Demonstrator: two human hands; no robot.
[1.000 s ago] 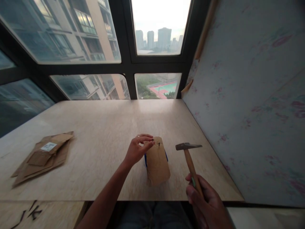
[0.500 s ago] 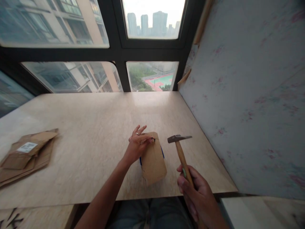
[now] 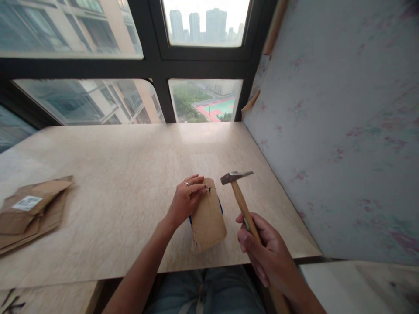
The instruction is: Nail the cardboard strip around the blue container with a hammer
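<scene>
A worn piece of brown cardboard [image 3: 209, 222] with rounded corners lies near the table's front edge, with blue edges of something underneath showing at both sides. My left hand [image 3: 186, 196], a ring on one finger, rests on its upper left part. Thumb and index finger are pinched at a small dark nail-like piece [image 3: 210, 189] at the cardboard's far end; its exact shape is too small to tell. My right hand [image 3: 265, 244] is wrapped round the wooden handle of a hammer [image 3: 240, 192]. The metal head is raised to the right of the cardboard, apart from it.
Folded brown cardboard packaging [image 3: 32, 209] with a white label lies at the left of the marble-patterned table [image 3: 124, 165]. A flowered wall [image 3: 334, 131] borders the right side, and dark-framed windows [image 3: 157, 69] stand behind the table.
My left hand's raised outer fingers have lowered and drawn in at the cardboard's far edge. The hammer has shifted slightly left and up in view; the whole view has also moved a little.
</scene>
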